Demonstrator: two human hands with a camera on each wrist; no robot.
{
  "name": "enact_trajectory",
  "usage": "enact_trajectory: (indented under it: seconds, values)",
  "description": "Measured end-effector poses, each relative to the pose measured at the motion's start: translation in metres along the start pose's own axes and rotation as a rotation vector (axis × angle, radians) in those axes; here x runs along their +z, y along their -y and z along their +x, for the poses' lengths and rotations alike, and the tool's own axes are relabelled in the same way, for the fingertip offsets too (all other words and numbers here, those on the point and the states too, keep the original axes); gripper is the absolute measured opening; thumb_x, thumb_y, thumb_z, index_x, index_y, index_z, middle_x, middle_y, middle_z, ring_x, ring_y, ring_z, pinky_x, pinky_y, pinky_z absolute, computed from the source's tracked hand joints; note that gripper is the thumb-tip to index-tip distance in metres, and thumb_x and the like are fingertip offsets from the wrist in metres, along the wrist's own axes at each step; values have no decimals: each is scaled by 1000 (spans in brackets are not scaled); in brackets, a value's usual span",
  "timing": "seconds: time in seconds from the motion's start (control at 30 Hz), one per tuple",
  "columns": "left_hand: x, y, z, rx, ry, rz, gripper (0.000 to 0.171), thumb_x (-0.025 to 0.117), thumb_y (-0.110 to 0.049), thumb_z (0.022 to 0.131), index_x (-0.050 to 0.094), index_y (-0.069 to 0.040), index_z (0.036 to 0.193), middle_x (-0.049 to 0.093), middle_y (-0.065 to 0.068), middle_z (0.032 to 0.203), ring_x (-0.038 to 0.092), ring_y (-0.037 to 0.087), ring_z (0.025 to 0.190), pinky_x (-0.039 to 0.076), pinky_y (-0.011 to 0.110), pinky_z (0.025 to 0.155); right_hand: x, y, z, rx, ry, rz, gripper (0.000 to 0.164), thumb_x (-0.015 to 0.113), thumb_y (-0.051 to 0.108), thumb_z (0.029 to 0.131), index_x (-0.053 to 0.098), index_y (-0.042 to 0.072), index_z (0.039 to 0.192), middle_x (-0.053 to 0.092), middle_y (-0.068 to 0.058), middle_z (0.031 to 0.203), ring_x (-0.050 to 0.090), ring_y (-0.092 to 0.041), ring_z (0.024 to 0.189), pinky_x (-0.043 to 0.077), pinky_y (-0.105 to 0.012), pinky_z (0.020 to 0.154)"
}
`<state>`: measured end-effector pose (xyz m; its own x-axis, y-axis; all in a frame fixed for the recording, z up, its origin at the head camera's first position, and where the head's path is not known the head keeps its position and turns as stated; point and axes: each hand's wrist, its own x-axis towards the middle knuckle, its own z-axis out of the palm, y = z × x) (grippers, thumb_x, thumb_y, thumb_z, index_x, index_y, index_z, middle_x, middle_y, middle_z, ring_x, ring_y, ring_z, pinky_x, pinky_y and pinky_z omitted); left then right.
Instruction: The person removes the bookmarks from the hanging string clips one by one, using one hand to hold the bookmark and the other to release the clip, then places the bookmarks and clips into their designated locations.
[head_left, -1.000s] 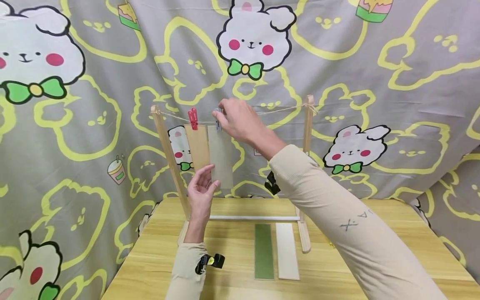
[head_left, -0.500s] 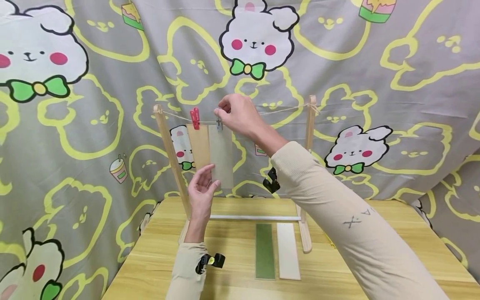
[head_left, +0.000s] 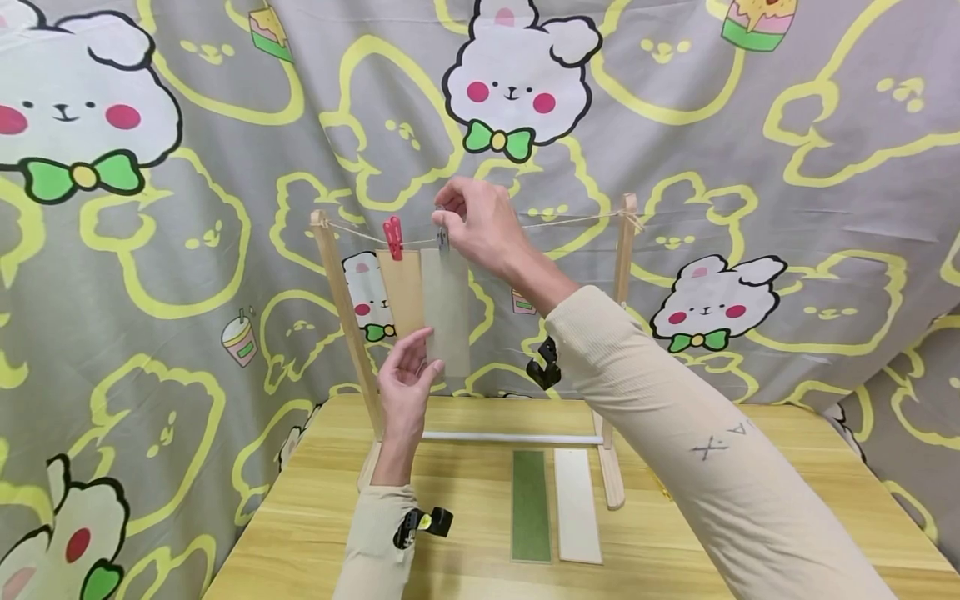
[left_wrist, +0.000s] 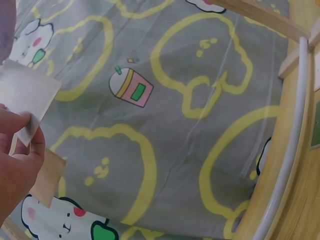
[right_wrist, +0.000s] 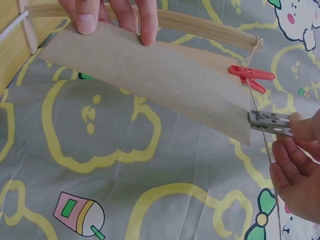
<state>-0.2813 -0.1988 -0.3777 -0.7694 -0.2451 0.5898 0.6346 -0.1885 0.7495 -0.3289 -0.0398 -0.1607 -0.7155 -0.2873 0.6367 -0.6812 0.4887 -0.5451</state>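
Observation:
My right hand [head_left: 487, 229] pinches the tail end of a grey clothespin [right_wrist: 267, 121] on the string [right_wrist: 266, 155]. The clothespin's nose sits at the top edge of a thin grey rectangular card [head_left: 447, 308], which hangs lengthwise below the string. Lower down, my left hand [head_left: 405, 379] holds the card's left edge between thumb and fingers, and in the left wrist view this hand [left_wrist: 20, 155] shows at the card's lower end. Just left of it hangs a tan card [head_left: 401, 287] under a red clothespin [head_left: 393, 237].
The string runs between two wooden posts [head_left: 341, 308], joined low down by a white rod [head_left: 510, 437]. A green card [head_left: 531, 507] and a white card [head_left: 578, 507] lie on the wooden table [head_left: 292, 533]. A patterned curtain [head_left: 840, 242] hangs behind.
The right hand has risen slightly at the grey clothespin, its fingers a little looser. The left hand keeps its hold on the grey card. The head view has shifted a little.

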Motion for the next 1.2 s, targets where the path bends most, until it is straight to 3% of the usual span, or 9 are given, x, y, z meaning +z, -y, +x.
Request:
enact_trajectory:
  seconds: [0.17,0.5,0.8,1.2]
  values:
    - [-1,2,-2,-2,-1,4,50,64,28,80,59,13,128,68,14,129,64,20,118,55,27,95,0,0,-1,-23,-44,33,17,68,13,100,71,1,112,70,-4,98,65,-15,91,52,-26,82]
    - [-5,5,-9,-27,-12,11,50,65,27,80,60,13,127,67,13,131,61,21,125,51,31,103,-2,-2,-4,-64,-95,68,16,69,13,99,71,2,111,70,-4,99,65,-15,93,54,-31,92]
    - [-7,6,-15,-1,-9,-3,50,66,28,78,58,17,127,68,14,128,64,20,119,55,29,97,-5,-2,-10,-82,-108,104,18,69,12,99,69,2,114,69,-5,102,65,-15,96,51,-21,92]
    - [-9,-1,-21,16,14,34,48,68,25,80,60,14,126,71,9,123,66,16,110,57,23,88,-11,-8,-25,-58,-87,170,26,71,14,98,67,0,120,68,-7,103,64,-15,97,51,-20,93]
